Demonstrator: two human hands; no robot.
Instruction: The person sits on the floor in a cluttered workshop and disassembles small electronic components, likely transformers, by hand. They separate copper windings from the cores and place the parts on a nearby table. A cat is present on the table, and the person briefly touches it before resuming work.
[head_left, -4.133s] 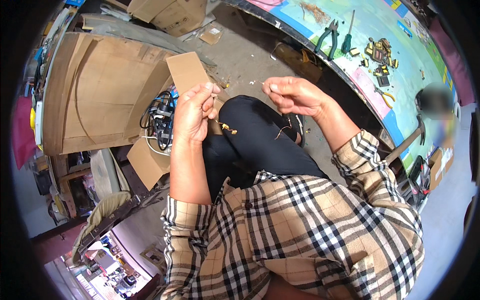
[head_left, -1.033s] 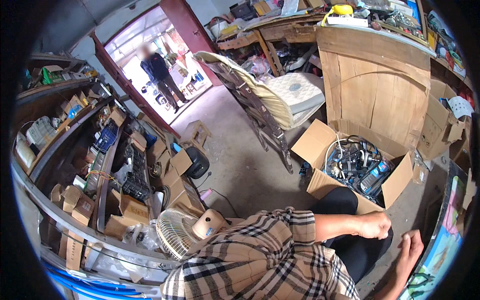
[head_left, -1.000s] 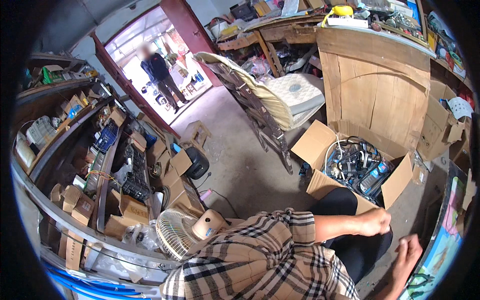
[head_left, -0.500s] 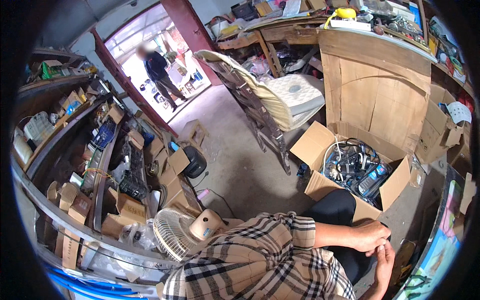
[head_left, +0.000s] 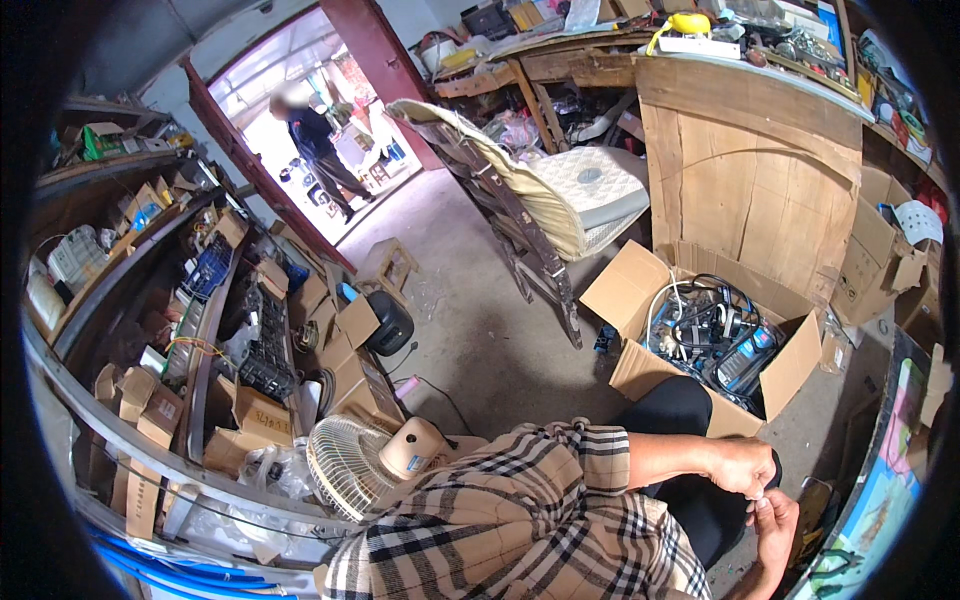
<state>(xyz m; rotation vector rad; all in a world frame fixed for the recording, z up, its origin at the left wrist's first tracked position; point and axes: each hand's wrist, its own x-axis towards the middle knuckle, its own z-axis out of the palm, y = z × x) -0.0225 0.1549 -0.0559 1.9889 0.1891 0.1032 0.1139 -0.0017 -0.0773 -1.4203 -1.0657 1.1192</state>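
My left hand (head_left: pixel 744 466) is closed, its fingers curled down and pressed together. Just below it my right hand (head_left: pixel 775 522) is pinched, its fingertips meeting those of the left. A tiny pale spot shows between the fingertips, too small to name. Both hands are held above my dark-trousered knee (head_left: pixel 675 408). Beyond the knee stands an open cardboard box (head_left: pixel 628 372), with tangled black and white cables (head_left: pixel 690 305) and a blue-and-black device (head_left: pixel 747 360) inside.
On the left, crowded shelves (head_left: pixel 150 235) hold boxes and parts; a fan (head_left: pixel 350 465) stands beside me. A folding chair frame with a cushion (head_left: pixel 595 190) leans near the wooden cabinet (head_left: pixel 750 180). In the doorway a person (head_left: pixel 320 150) stands. A colourful panel (head_left: pixel 870 500) is at right.
My hands have shifted slightly; the right has turned and drawn a little down and right, with the fingertips of both still together. The person in the doorway has turned slightly.
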